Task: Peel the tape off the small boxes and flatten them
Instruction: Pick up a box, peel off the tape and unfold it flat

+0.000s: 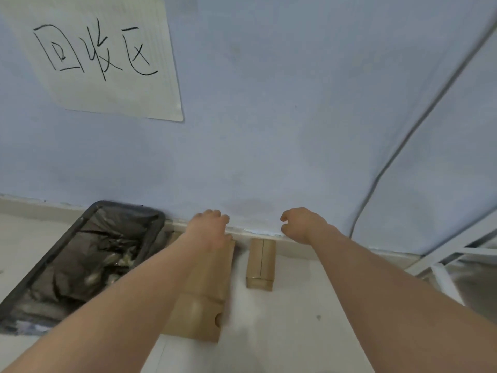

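Down at the foot of the pale blue wall point(269, 117), two bare arms reach forward over the floor. The left hand point(209, 230) lies at about eleven o'clock from the small sealed box point(261, 263), its fingers fairly straight and pressing on the far end of a flattened cardboard piece point(199, 305). That piece lies long and flat under the forearm, so I judge the hand is holding it down or squaring it against the skirting. The right hand point(301, 224) hovers at about one o'clock from the sealed box, fingers loosely curled and holding nothing, apart from the box and seemingly ready to come down for it.

The small box stands by itself, its far end at the skirting, a strip of tape along its top seam; it looks unopened, so it is likely next. At nine o'clock from the flattened piece sits a black bin point(80, 265) lined with a dark bag, handy for peeled tape. Above it a paper sign point(107, 55) with handwritten characters marks the spot. A grey cable point(398, 154) runs down the wall at the right, and a white metal frame point(443, 267) stands at three o'clock.
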